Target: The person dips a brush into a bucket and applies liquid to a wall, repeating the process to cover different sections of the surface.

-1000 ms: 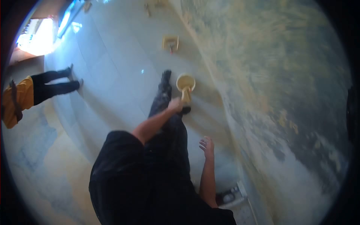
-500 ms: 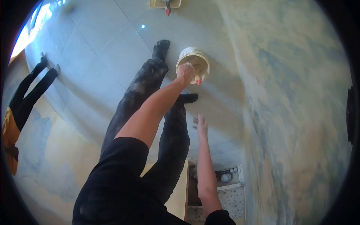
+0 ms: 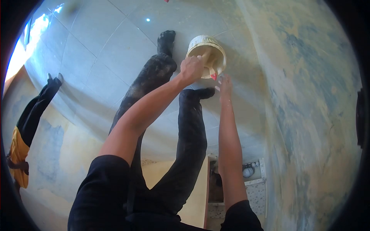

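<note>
A white round bucket (image 3: 205, 39) is on the tiled floor by my feet, its mouth towards me and pale, plaster-like residue inside. My left hand (image 3: 192, 68) is closed at the near left of its rim, appearing to grip it; the fingers inside are partly hidden. A brush-like tool with a pale handle and a red tip (image 3: 214, 76) leans inside the bucket, its tip over the near rim. My right hand (image 3: 225, 85) is beside that tip at the bucket's lower right, fingers apart and holding nothing visible.
A patchy, plastered wall (image 3: 308, 115) rises on the right. Another person (image 3: 29, 127) in dark trousers and a yellow top stands at far left. Behind my legs is a shelf unit (image 3: 246, 192) with a light round object (image 3: 248, 172). A red tip (image 3: 166, 0) shows at the top edge.
My right hand has moved forward from beside my leg to the bucket's near rim. My left hand has shifted from over the bucket's mouth to its left rim. The view has shifted slightly.
</note>
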Tool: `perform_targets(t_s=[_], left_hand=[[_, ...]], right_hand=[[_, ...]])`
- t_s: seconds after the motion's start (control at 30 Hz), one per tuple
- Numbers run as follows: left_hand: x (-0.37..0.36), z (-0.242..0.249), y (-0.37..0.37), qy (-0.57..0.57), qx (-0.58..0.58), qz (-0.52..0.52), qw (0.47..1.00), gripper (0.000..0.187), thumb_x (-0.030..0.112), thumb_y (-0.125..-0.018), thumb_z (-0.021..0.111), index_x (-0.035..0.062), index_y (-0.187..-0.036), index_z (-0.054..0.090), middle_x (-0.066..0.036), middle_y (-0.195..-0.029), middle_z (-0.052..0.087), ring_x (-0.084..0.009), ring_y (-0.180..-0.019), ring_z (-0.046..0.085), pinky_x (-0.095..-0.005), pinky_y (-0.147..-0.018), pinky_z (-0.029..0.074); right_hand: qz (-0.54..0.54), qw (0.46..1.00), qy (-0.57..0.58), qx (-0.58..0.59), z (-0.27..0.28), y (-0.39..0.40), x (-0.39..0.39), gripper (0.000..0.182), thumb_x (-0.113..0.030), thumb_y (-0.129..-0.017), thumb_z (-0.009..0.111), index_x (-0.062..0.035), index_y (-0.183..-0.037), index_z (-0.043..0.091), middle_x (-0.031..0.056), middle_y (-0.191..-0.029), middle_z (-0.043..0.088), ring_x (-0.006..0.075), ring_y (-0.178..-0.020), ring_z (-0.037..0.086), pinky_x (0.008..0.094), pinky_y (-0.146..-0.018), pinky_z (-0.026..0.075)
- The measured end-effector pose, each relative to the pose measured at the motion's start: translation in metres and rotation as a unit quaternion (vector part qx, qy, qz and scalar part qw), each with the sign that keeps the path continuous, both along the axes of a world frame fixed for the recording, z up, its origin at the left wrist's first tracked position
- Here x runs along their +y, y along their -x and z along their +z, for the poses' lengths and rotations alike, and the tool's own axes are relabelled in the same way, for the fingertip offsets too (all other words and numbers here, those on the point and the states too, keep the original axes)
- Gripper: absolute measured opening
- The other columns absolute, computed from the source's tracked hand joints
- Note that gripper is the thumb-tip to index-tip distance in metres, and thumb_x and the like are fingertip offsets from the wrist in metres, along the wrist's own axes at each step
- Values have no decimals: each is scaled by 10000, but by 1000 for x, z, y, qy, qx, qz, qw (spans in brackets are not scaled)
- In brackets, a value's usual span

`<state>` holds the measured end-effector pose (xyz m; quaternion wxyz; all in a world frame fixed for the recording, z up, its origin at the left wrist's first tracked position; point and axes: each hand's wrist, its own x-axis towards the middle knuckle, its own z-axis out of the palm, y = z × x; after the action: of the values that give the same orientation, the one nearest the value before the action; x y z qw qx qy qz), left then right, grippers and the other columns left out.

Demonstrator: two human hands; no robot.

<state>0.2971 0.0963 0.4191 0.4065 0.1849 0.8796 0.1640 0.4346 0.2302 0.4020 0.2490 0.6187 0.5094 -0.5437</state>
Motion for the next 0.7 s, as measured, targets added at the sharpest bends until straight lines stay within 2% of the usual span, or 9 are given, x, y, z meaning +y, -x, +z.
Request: perform_targets(t_s=[0.03,0.1,0.2,0.27,0.3,0.43,0.5,0.63,0.7], left_hand=[[0,4,4,-8,-22,3,1000,237,172,-849,481,-7,-853,637,-216,-765,643,-375,-724,641,-456,-649,510],[-3,6,3,-13,-47,6,999,261,198,-860,478,-8,-836,636,-223,-764,637,-389,-721,632,-464,-664,499],[-2,1,4,-21,-81,61,995,313,267,-878,476,8,-867,652,-218,-781,638,-381,-746,630,-461,-702,491],[-7,-5,6,-77,-107,103,986,340,322,-888,479,45,-938,670,-200,-820,648,-365,-778,630,-450,-726,487],[-9,-10,7,-77,-109,104,986,340,322,-888,479,45,-938,670,-200,-820,648,-365,-778,630,-450,-726,487],[-15,-13,11,-89,-175,92,976,360,344,-893,479,54,-1000,664,-200,-871,648,-351,-819,625,-430,-757,476],[-15,-21,8,-111,-168,105,974,357,340,-897,479,50,-993,663,-198,-856,647,-351,-810,621,-424,-749,478],[-17,-28,7,-124,-182,107,970,357,340,-901,479,49,-996,663,-197,-847,646,-351,-800,618,-422,-749,475],[-17,-28,10,-123,-192,104,968,355,342,-899,486,50,-997,663,-198,-849,645,-352,-802,617,-422,-752,472]], right_hand=[[-3,1000,0,3,-6,4,6,493,-253,-910,393,-88,-1372,344,171,-1302,468,319,-1161,484,414,-856,484],[148,975,-140,85,-24,-2,14,459,-129,-873,417,-6,-1315,416,202,-1289,503,283,-1189,501,367,-949,423],[159,973,-111,129,-25,9,28,476,-91,-861,420,10,-1326,405,219,-1276,511,273,-1196,501,342,-988,378],[158,976,-82,127,-14,26,31,464,-88,-862,414,8,-1316,421,213,-1277,513,283,-1197,498,350,-986,381],[156,978,-49,127,-10,31,30,453,-84,-864,407,6,-1307,437,206,-1277,515,294,-1198,495,359,-985,384],[192,973,-58,117,-19,32,39,464,-68,-849,400,-11,-1306,455,173,-1266,535,276,-1155,527,333,-931,424],[136,988,31,70,-7,47,46,568,5,-784,346,-24,-1347,409,108,-1324,475,234,-1133,532,345,-858,480],[147,986,34,67,2,46,46,604,8,-758,345,-24,-1359,398,105,-1331,470,235,-1133,532,351,-882,473],[153,984,18,85,0,44,46,548,-68,-781,420,-38,-1327,455,126,-1269,545,186,-992,569,284,-832,461]])
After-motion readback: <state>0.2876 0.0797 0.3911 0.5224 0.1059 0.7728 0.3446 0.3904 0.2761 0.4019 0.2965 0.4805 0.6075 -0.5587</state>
